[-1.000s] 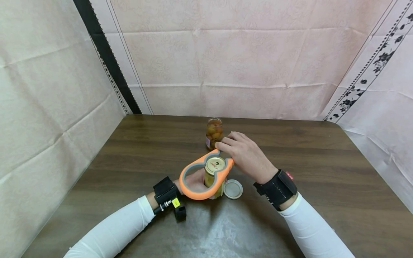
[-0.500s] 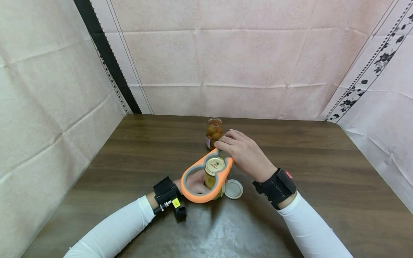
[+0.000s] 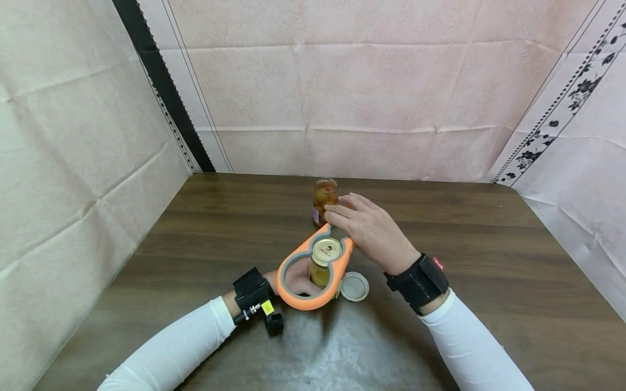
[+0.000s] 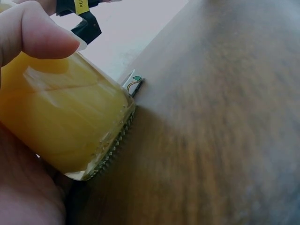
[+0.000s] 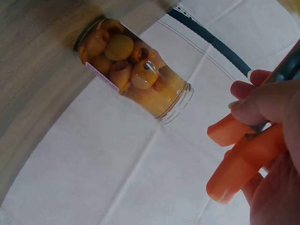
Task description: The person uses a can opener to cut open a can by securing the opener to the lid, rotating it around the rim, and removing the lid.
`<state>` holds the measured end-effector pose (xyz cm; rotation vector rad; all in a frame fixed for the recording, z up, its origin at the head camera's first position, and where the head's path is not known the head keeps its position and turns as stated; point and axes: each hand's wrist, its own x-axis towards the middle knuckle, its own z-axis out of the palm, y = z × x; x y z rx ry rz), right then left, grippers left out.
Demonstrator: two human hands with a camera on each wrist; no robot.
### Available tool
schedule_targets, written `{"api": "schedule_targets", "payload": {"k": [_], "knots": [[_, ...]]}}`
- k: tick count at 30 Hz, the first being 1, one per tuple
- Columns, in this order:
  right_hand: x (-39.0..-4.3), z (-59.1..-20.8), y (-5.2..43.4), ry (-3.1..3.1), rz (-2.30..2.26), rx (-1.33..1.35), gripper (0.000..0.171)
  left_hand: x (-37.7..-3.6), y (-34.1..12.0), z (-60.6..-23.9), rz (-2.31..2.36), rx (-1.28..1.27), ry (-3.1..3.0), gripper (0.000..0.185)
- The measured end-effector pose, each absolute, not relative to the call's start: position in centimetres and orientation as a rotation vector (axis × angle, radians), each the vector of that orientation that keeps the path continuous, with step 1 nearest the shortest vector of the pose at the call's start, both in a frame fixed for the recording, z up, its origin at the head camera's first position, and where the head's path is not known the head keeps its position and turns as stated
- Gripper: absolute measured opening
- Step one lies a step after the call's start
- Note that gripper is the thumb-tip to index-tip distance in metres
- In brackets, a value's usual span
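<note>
A glass jar of yellow contents [image 3: 323, 274] [image 4: 61, 126] with a gold lid [image 3: 327, 250] stands at the table's middle. My left hand [image 3: 296, 278] [image 4: 28, 42] grips its body from the left. An orange and grey jar opener [image 3: 303, 288] [image 5: 243, 159] sits over the lid. My right hand [image 3: 368, 228] [image 5: 276, 140] holds the opener's far end, fingers curled round it.
A second open jar of round fruit [image 3: 325, 200] [image 5: 136, 70] stands just behind the right hand. A loose white lid [image 3: 354, 287] lies on the dark wooden table [image 3: 489, 260] right of the held jar. Pink cloth walls close in the back and sides.
The opener has turned a little about the lid, its large loop swinging to the right. The right hand has shifted slightly away from me. The left hand stays on the jar.
</note>
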<state>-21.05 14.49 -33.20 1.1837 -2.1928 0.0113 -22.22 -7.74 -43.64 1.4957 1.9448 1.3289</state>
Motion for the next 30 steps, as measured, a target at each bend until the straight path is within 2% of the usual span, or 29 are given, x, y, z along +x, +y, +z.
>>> {"api": "schedule_targets", "payload": {"k": [7, 16, 21, 30], "knots": [[-21.1, -33.1, 14.3, -2.196, -0.028, 1.175, 0.039, -22.2, -7.8, -43.5, 1.342, 1.462, 1.931, 0.102], [-21.3, -33.1, 14.2, -2.198, -0.041, 1.157, 0.031, -21.9, -7.7, -43.2, 1.413, 1.365, 1.844, 0.106], [-21.3, -33.2, 14.2, -2.219, -0.043, 1.147, 0.032, -22.8, -7.7, -43.9, 1.412, 1.447, 1.802, 0.101], [-21.6, -33.3, 14.1, -2.238, -0.019, 1.152, 0.029, -23.0, -7.4, -44.2, 1.397, 1.518, 1.833, 0.117]]}}
